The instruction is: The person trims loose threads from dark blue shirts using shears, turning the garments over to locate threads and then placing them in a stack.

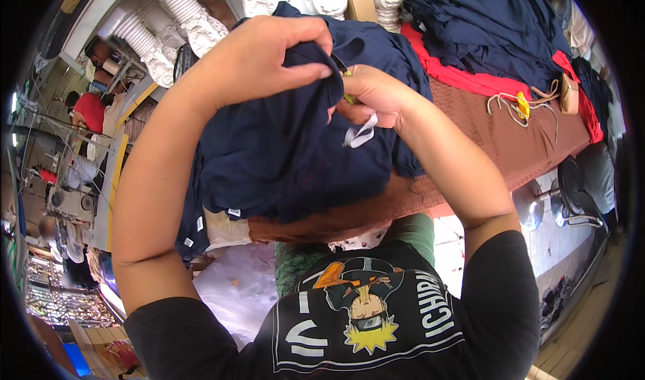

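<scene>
The left hand [285,54] pinches a folded edge of a navy garment [289,158] between thumb and fingers, its grip narrow and closed on the cloth. Just to the right of that pinch, the right hand [373,98] is wrapped around yellow-green-handled snips [349,99], the dark blade pointing up and leftward beside the held edge; whether the blades are parted cannot be told. A white ribbon [361,131] hangs just below the right hand's grip, its upper end hidden by the fingers. The navy garment lies in a bunched heap under and below both grips, on a table covered with brown cloth [484,128]. Below and left of the left hand's grip, small white labels [234,212] show near the heap's lower edge. To the right of and beyond the right hand's grip lie a red fabric strip [463,78] and a second navy pile [490,27]; nearer the table's right side are pale cords [500,103] with a yellow piece [523,105]. Beyond the left hand's grip stand white ribbed columns [181,11]. Far left of it, a person in a red top [91,111] sits near a sewing machine [70,202].
</scene>
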Motion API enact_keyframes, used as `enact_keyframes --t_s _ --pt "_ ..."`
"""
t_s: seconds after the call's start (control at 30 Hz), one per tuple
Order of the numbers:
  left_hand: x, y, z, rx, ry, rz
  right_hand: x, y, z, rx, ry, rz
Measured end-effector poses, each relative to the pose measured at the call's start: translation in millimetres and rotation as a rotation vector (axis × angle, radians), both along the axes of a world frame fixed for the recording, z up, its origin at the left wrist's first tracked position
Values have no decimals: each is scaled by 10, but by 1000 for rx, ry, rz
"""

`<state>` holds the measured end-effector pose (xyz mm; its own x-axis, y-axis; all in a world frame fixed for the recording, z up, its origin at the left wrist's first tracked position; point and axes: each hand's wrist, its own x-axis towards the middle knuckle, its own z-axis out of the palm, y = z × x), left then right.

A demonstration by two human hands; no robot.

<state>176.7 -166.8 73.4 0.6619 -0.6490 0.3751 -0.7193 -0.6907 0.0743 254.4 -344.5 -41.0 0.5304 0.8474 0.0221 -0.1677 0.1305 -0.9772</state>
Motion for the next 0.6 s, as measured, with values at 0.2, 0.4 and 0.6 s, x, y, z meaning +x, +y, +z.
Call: enact_keyframes --t_s 0.2,0.4,0.6 --pt "-369 -67 49 -28 -633 71 149 -392 805 424 -142 -374" --pt "-660 -435 -1318 -52 -498 91 -125 -770 173 136 227 -332" --pt "-790 -609 -1621 -272 -225 126 -291 -867 -417 195 360 -464"
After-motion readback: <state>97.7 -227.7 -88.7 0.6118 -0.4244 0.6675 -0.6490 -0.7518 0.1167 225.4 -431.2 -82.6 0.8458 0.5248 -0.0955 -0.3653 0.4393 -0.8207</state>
